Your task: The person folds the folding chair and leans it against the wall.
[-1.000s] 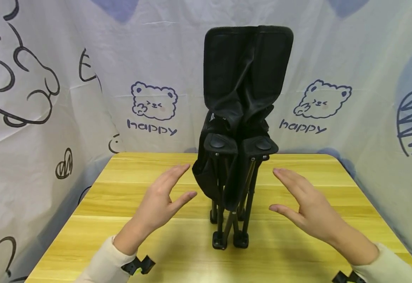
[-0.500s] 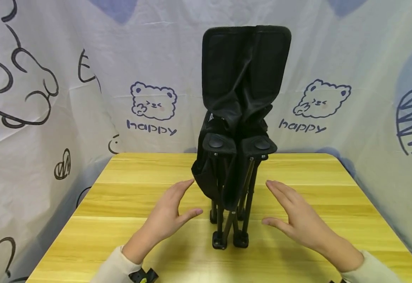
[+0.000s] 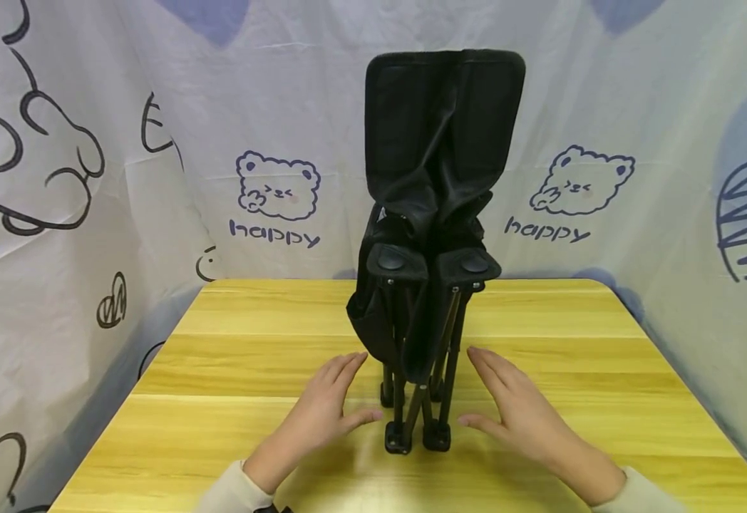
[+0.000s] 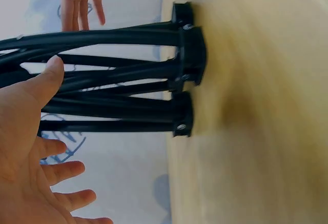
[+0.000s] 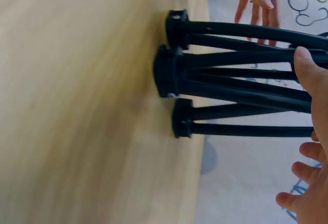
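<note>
A folded black camping chair (image 3: 447,128) stands upright on its feet in the middle of the wooden table (image 3: 232,370). Its fabric back rises above bunched seat cloth, and thin dark legs (image 4: 128,73) end in black plastic feet (image 5: 166,73). Left of the legs, my left hand (image 3: 322,406) has its fingers extended and thumb apart, level with the lower legs. On the other side my right hand (image 3: 517,410) mirrors it, palm facing the chair. Neither hand grips anything; in the head view a gap shows between each hand and the legs.
A white cloth (image 3: 341,142) printed with cartoon bears and the word "happy" hangs behind the table and along both sides. A dark cable (image 3: 149,354) runs by the table's left edge.
Both hands have moved down and inward, from beside the chair's seat cloth to beside its lower legs. The chair has stayed in place.
</note>
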Demonstrator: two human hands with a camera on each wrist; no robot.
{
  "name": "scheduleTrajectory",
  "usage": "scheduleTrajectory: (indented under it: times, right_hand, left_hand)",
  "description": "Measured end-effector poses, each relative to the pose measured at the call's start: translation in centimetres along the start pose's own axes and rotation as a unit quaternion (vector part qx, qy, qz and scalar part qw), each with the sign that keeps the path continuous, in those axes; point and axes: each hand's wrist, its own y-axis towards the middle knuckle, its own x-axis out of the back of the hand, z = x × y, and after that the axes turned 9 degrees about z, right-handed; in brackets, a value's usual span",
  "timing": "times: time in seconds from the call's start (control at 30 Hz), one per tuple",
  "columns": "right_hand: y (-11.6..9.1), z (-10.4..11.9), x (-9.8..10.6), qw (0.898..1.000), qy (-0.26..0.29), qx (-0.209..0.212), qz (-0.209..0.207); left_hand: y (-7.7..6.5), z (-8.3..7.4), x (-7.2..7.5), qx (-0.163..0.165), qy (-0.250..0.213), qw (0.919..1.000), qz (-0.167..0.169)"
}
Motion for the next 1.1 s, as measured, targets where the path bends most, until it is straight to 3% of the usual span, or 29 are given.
scheduleTrajectory:
  times: [0.33,0.63,0.83,1.1]
  right_hand:
    - [0.1,0.9,-2.5,0.999,-0.008,-0.050,0.016]
    - [0.4,1.7,-4.1,0.995,-0.016,-0.094,0.017]
    - [0.6,2.2,-5.0,0.994,-0.016,-0.105,0.005]
    - [0.6,2.6,-6.0,0.993,-0.030,-0.110,-0.005]
  left_hand:
    - [-0.4,-0.7,-2.0,0.036,0.011,0.9985,0.039]
    - [-0.3,-1.1,-3.9,0.027,0.034,0.9989,0.021]
    - [-0.3,-1.6,-4.5,0.046,0.031,0.9980,0.032]
    - [0.0,-2.3,-4.9,0.032,0.020,0.9981,0.049]
